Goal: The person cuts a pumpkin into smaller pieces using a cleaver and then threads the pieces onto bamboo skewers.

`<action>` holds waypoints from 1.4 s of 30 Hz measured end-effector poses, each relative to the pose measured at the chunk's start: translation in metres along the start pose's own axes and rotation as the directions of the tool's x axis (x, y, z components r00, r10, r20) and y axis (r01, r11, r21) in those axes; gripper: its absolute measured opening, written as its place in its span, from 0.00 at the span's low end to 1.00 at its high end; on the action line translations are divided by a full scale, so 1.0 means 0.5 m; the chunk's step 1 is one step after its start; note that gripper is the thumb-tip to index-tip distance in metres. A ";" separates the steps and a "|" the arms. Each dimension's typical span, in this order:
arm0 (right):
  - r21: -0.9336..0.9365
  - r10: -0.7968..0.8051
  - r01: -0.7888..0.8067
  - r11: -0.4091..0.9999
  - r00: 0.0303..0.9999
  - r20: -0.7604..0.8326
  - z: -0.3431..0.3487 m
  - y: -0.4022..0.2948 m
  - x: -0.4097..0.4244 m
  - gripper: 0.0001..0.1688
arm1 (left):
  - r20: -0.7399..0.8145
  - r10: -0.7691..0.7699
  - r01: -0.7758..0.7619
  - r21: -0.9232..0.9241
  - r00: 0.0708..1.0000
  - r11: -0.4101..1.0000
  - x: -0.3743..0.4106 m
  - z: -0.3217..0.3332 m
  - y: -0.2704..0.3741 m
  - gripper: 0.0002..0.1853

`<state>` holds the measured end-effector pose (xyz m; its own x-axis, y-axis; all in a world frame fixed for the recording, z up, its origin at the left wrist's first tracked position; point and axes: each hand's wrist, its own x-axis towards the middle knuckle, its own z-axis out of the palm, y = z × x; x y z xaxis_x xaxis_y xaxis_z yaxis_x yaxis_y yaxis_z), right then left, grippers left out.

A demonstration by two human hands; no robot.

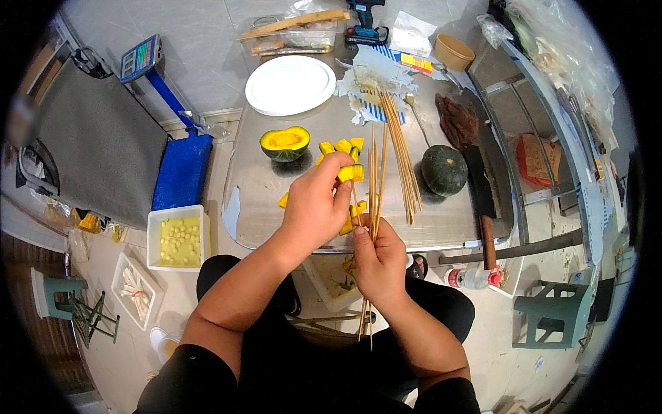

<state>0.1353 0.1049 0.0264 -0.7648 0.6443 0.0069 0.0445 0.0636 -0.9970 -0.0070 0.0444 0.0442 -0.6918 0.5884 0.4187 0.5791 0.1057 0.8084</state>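
In my left hand (318, 202) is a chunk of yellow-fleshed pumpkin (351, 173), pinched between thumb and fingers. Directly below that chunk, my right hand (379, 256) grips several thin wooden skewers (373, 176); one has its upper end at the held chunk, though whether it pierces the flesh is hidden. More cut pumpkin pieces (341, 145) lie beyond and beneath my left hand on the metal table (248, 217). A hollowed half pumpkin (285, 144) rests to the left, cut face up. Right of my hands lie a row of loose skewers (401, 160) and a whole dark green pumpkin (445, 171).
A cleaver (478, 181) lies at the table's right, its wooden handle past the front edge. Behind are a white oval lid (290, 85), a spoon (418, 116), a brown cloth (457, 121) and a cordless drill (365, 23). A tub (205, 238) and blue scale (182, 173) stand left.
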 end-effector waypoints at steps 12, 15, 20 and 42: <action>0.039 0.036 -0.036 0.999 0.999 0.003 0.010 -0.012 0.006 0.10 | -0.025 0.078 -0.076 0.066 0.997 0.995 0.001 0.000 0.004 0.15; 0.089 0.043 -0.044 0.995 0.999 0.006 0.013 -0.008 0.007 0.10 | -0.017 0.076 -0.075 0.052 0.997 0.996 0.001 0.007 -0.006 0.16; 0.169 0.044 -0.046 0.985 0.999 0.021 0.020 -0.006 0.011 0.11 | 0.012 0.062 -0.062 -0.038 0.998 0.997 0.002 0.005 -0.004 0.19; 0.263 0.004 -0.002 0.965 1.000 -0.006 0.052 0.007 0.026 0.12 | -0.076 -0.109 0.096 -0.157 0.991 0.983 0.002 0.027 -0.001 0.20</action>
<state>0.1091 0.0937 0.0211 -0.7609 0.6489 0.0036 -0.1244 -0.1404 -0.9823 -0.0023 0.0558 0.0389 -0.7812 0.5111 0.3584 0.4351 0.0341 0.8997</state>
